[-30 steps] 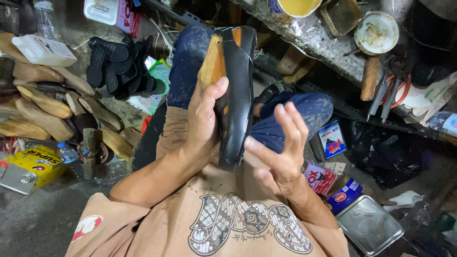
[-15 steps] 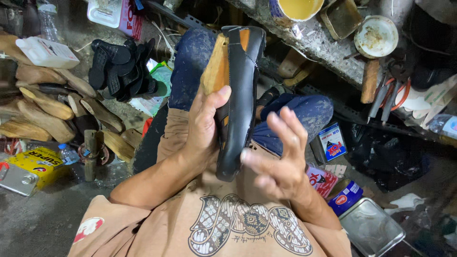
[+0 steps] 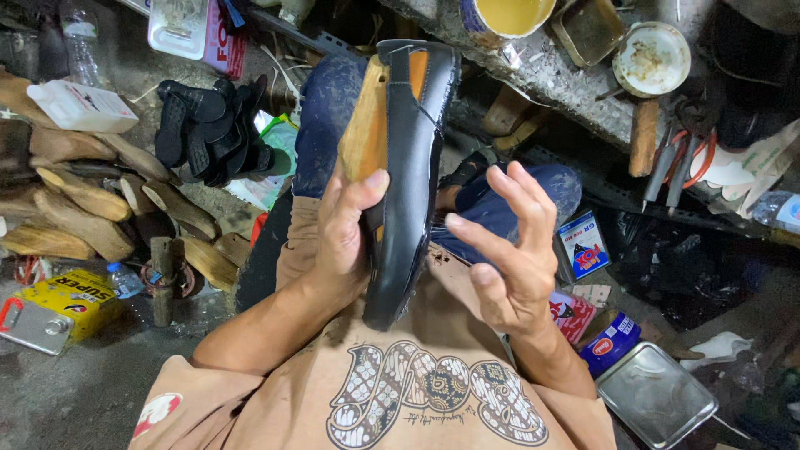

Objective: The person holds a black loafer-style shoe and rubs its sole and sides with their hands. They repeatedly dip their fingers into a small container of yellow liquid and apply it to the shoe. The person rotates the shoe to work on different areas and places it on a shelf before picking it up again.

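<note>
Now your right hand (image 3: 508, 258) has come off the black shoe (image 3: 412, 175) and hangs open beside it, while your left hand (image 3: 346, 237) alone grips it upright over your lap.

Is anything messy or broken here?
Nothing looks broken. The black shoe sits neatly on its wooden form, gripped by the left hand; the right hand is open beside it. The wooden shoe forms on the floor lie in a loose jumble.
</note>
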